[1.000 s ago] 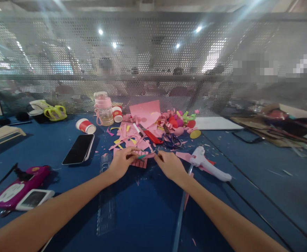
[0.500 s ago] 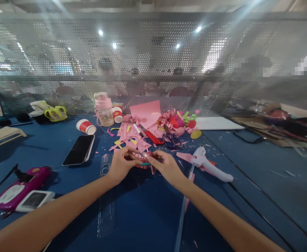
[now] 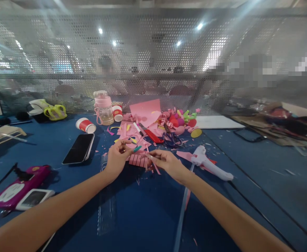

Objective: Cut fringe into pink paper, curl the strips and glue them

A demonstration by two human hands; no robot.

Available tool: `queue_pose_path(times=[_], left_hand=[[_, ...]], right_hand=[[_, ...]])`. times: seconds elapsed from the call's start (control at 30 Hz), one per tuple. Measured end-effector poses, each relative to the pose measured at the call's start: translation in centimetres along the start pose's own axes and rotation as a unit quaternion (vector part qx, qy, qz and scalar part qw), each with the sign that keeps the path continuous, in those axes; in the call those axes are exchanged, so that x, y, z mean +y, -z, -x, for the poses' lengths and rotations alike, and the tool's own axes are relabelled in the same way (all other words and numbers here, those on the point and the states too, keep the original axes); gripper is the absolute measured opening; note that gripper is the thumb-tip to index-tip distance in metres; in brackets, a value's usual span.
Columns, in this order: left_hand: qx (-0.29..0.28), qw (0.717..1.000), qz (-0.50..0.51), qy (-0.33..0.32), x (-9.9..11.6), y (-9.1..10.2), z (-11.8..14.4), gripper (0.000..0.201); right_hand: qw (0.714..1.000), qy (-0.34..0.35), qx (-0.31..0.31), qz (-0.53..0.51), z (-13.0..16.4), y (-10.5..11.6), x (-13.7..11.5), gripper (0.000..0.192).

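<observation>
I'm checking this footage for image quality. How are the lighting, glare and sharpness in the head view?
In the head view, ceiling lights flare through the perforated screen, streaking its upper part with glare; wide-angle distortion bends the edges; the left hand, right hand and pink paper strip look slightly soft, the background hazier; soft shadows lie under the forearms on the blue table.

**No readable text**

Nothing legible shows. The pink device (image 3: 17,189) bears a white patch, and the red-and-white cups (image 3: 86,125) carry markings, but both are too blurred and too small to read.
</observation>
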State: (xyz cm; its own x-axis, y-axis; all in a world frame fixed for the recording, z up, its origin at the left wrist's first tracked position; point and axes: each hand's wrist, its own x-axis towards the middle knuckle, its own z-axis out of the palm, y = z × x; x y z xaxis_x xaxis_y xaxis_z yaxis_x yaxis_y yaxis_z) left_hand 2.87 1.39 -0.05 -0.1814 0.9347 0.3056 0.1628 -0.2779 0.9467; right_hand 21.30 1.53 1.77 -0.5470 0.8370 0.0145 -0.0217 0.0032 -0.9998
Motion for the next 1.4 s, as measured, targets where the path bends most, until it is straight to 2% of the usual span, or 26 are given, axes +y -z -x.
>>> queue_pose_path(times=[0.13, 0.27, 0.47, 0.6, 0.73, 1.1, 1.23, 1.4], left_hand=[[0.007, 1.000, -0.023, 0.002, 0.1, 0.2, -0.1, 0.028], [0.003, 0.999, 0.046, 0.019, 0.4, 0.1, -0.1, 0.030], [-0.063, 0.996, 0.066, 0.026, 0.3, -0.2, 0.1, 0.045], [-0.012, 0.998, 0.056, -0.004, 0.1, -0.1, 0.0, 0.037], [0.042, 0.998, 0.043, -0.015, -0.2, 0.1, -0.2, 0.031], [0.087, 0.995, 0.012, -0.046, -0.7, 0.4, -0.2, 0.033], [0.098, 0.995, 0.017, -0.030, -0.7, 0.4, -0.3, 0.034], [0.145, 0.989, 0.012, -0.030, -0.9, 0.4, -0.5, 0.032]], right_hand=[[0.998, -0.020, 0.010, -0.064, 0.1, 0.3, 0.0, 0.025], [0.991, 0.015, 0.061, -0.116, -0.1, 0.5, 0.0, 0.026], [0.987, 0.025, 0.144, -0.071, -0.7, 1.4, 0.5, 0.022], [0.986, 0.017, 0.162, -0.035, -0.7, 2.0, 0.4, 0.019], [0.983, -0.022, 0.181, -0.024, -0.5, 2.1, 0.1, 0.017], [0.980, -0.040, 0.191, -0.046, -0.5, 2.0, 0.0, 0.021], [0.967, -0.021, 0.247, -0.062, -0.5, 2.5, -0.3, 0.026], [0.941, 0.019, 0.322, -0.101, -0.5, 3.4, -0.5, 0.033]])
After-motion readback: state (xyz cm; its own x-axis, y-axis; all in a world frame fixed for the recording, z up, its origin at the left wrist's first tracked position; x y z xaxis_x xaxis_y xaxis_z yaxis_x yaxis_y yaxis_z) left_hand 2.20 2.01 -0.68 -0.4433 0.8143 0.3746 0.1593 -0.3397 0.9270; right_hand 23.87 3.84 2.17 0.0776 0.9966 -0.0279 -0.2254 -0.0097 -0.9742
